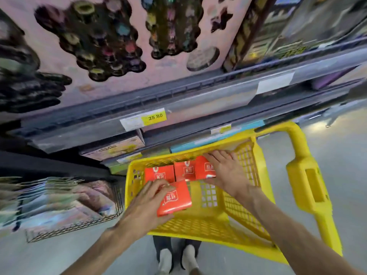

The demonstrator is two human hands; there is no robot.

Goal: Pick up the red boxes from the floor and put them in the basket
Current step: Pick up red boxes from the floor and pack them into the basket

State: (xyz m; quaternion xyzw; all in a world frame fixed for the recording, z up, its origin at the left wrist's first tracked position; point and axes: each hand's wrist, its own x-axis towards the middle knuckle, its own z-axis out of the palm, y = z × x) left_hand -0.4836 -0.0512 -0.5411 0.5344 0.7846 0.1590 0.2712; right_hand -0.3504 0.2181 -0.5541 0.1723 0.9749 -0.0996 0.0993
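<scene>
A yellow plastic basket point(244, 213) with a long handle stands on the floor below me. Two red boxes lie side by side at its far end, one on the left point(158, 173) and one in the middle point(183, 171). My right hand point(224, 171) grips a third red box point(203, 169) next to them inside the basket. My left hand point(147, 203) holds a fourth red box point(175, 199) over the basket's near left part.
Store shelves point(178, 104) with price tags rise right behind the basket. A black wire rack point(79, 221) of packets stands to the left. My feet point(176, 259) are just under the basket's near rim. Grey floor point(337, 155) opens to the right.
</scene>
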